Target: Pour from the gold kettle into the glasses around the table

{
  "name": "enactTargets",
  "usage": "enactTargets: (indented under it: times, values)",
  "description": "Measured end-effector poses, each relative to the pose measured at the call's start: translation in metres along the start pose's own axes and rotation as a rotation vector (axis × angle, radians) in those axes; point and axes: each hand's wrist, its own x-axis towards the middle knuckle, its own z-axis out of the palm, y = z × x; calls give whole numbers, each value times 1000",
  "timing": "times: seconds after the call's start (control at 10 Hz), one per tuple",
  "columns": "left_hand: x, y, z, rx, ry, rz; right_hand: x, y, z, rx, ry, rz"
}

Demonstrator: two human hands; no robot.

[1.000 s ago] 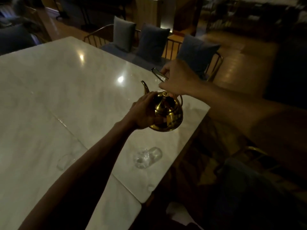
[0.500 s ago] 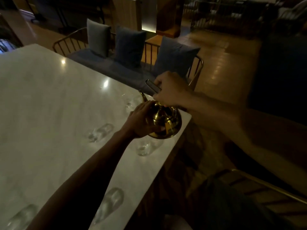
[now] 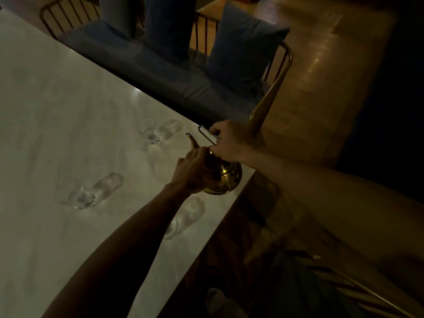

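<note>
Left forearm: reaches up from the near edge of the frame across the pale marble tabletop (image 3: 57,115).
Nearest glass (image 3: 183,216): clear, close to the tabletop's right edge, partly hidden behind the left forearm; blurred, so its contents cannot be told.
Second glass (image 3: 91,193): further in from the right edge, well apart from the nearest glass, with a bright smear of light beside it.
Left hand (image 3: 192,171): fingers curled around the side and underside of the gold kettle (image 3: 226,177), cupping its round body.
Gold kettle, place: held above the tabletop's right edge, near the far right corner.
Gold kettle, axis: the line from body to spout runs up and to the left; the spout (image 3: 192,140) points toward the far glass, and the body tilts that way.
Right hand (image 3: 229,141): closed over the top of the kettle, fingers pinching the wire handle (image 3: 206,134), which sticks out up and left.
Far glass (image 3: 150,131): stands just beyond the spout tip, close to the tabletop's far edge.
Bench (image 3: 174,79): runs along the far edge, with blue cushions (image 3: 243,49) against a brass-coloured frame.
</note>
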Motion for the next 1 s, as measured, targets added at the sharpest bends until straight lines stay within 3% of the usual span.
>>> enactTargets:
  times: [0.3, 0.7, 1.0]
  values:
    - [26, -13, 22, -29, -24, -101, 28, 29, 24, 53, -10, 12]
    - [29, -19, 14, -62, -114, -85, 35, 26, 28, 55, -30, 50]
    - [-12, -34, -38, 43, -94, -84, 8, -2, 21, -93, -61, 52]
